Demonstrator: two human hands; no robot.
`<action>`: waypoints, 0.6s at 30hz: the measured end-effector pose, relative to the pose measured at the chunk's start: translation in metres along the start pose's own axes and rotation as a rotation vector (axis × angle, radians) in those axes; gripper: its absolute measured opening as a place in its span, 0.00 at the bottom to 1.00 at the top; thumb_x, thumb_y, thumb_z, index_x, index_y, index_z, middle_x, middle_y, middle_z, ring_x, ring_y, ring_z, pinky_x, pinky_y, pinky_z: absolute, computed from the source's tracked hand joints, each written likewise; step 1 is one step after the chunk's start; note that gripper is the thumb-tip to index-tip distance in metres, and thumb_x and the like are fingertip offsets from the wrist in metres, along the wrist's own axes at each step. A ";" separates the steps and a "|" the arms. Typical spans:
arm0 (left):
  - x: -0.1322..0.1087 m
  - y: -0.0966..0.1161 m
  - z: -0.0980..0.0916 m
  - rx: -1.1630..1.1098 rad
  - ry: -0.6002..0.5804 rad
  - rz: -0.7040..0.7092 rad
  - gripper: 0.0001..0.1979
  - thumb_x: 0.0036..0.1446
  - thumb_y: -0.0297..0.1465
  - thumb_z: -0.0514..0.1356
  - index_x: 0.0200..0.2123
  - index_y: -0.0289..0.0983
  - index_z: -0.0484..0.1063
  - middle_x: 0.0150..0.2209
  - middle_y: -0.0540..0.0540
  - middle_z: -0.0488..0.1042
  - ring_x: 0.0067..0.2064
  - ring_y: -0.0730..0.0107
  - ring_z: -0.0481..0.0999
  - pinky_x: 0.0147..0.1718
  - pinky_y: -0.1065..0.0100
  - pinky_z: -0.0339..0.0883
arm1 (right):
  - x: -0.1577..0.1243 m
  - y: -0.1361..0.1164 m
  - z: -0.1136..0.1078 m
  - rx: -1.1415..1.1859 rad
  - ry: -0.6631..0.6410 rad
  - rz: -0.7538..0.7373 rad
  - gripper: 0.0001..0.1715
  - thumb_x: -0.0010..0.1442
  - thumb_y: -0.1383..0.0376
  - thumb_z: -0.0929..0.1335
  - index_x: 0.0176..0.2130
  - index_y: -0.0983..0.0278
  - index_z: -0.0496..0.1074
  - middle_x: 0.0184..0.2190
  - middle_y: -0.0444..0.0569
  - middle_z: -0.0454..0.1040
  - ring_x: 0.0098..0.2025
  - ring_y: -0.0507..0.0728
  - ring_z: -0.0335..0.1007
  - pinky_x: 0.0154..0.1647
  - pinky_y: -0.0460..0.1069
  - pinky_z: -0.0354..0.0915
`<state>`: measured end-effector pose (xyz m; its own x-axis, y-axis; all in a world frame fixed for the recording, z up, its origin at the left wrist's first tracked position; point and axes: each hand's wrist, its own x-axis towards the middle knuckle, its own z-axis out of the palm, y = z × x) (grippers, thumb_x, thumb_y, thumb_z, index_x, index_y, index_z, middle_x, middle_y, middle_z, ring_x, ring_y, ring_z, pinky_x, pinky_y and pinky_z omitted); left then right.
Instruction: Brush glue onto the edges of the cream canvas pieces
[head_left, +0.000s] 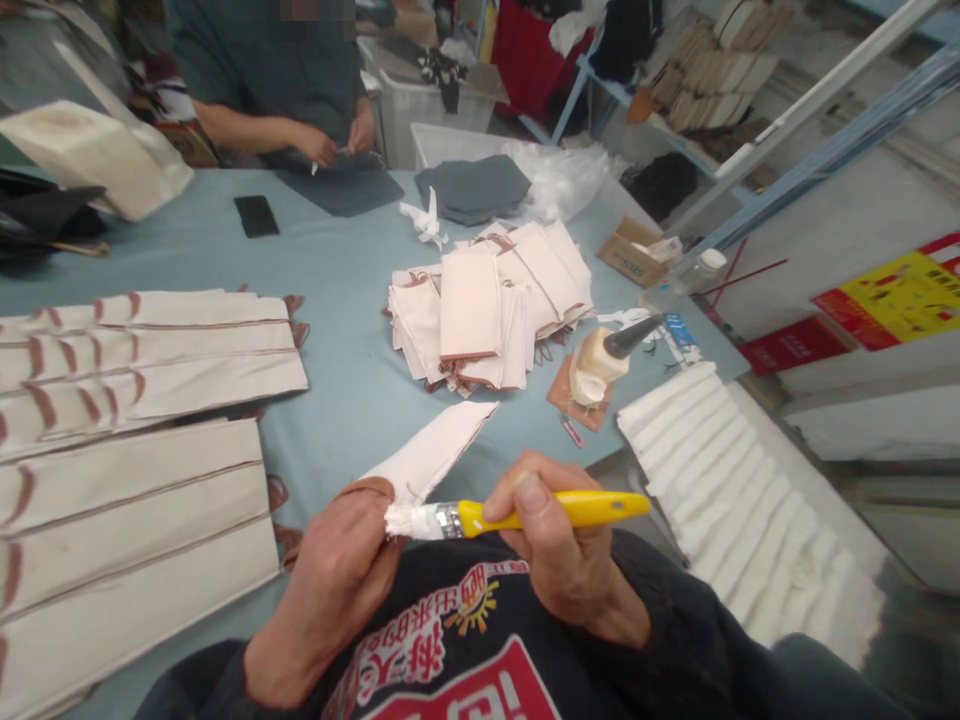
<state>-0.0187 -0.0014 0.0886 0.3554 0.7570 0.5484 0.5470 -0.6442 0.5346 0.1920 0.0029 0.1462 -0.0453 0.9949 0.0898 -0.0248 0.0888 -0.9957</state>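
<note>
- Blue-grey work table (337,270) spans the view; shelving (810,170) stands beyond its right side; a co-worker (262,70) stands across it, both hands (319,150) together above dark sheets (341,192).
- Left hand (341,550): fingers closed on a cream fabric piece (439,450) at its brown-trimmed end; the piece slants up and to the right from the fist, over the near part of the table.
- Right hand (555,530): thumb and fingers grasping a yellow-handled paintbrush (592,507), held roughly level; its whitish bristles (412,520) point left, at the piece's trimmed end and beside the left fingers; exact contact cannot be told.
- Ahead of the hands: pile of cream, brown-edged fabric pieces (471,305); right of it, a cream container with dark nozzle (604,355) on a brown pad (562,390); small pink tool (571,430) just beside the pad.
- Left: overlapping rows of cream pieces with brown loops (142,500); right: overlapping row of whitish fabric pieces (720,490).
- Farther back: cardboard box (630,255); stack of dark sheets (472,188); transparent plastic bag (566,180).
</note>
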 end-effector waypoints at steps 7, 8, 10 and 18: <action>-0.001 0.000 0.003 -0.022 0.009 -0.013 0.15 0.64 0.14 0.57 0.32 0.41 0.64 0.26 0.50 0.69 0.32 0.67 0.71 0.37 0.67 0.72 | 0.003 -0.001 -0.003 -0.015 0.086 -0.064 0.22 0.72 0.55 0.66 0.30 0.62 0.77 0.17 0.39 0.65 0.15 0.47 0.51 0.13 0.43 0.46; -0.001 0.000 0.003 -0.023 0.007 -0.010 0.15 0.64 0.15 0.57 0.32 0.41 0.63 0.26 0.50 0.68 0.31 0.67 0.71 0.37 0.67 0.72 | 0.003 -0.001 -0.004 -0.021 0.038 -0.052 0.21 0.72 0.55 0.66 0.30 0.61 0.77 0.17 0.39 0.65 0.15 0.47 0.52 0.13 0.43 0.47; 0.000 0.000 0.003 -0.024 0.005 -0.005 0.15 0.64 0.14 0.56 0.32 0.41 0.63 0.26 0.51 0.68 0.31 0.67 0.70 0.37 0.67 0.72 | 0.005 0.000 -0.005 -0.022 0.018 -0.049 0.22 0.72 0.55 0.66 0.30 0.61 0.77 0.17 0.39 0.66 0.15 0.47 0.53 0.14 0.42 0.47; 0.002 -0.002 0.005 -0.021 -0.004 -0.015 0.13 0.65 0.16 0.56 0.33 0.39 0.68 0.28 0.48 0.72 0.32 0.66 0.73 0.39 0.66 0.73 | 0.009 0.000 -0.007 -0.072 -0.030 -0.111 0.20 0.72 0.57 0.65 0.30 0.61 0.76 0.19 0.39 0.67 0.16 0.47 0.54 0.14 0.43 0.49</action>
<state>-0.0149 0.0019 0.0854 0.3502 0.7672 0.5374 0.5364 -0.6346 0.5564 0.1982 0.0124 0.1468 -0.0766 0.9771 0.1987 0.0405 0.2021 -0.9785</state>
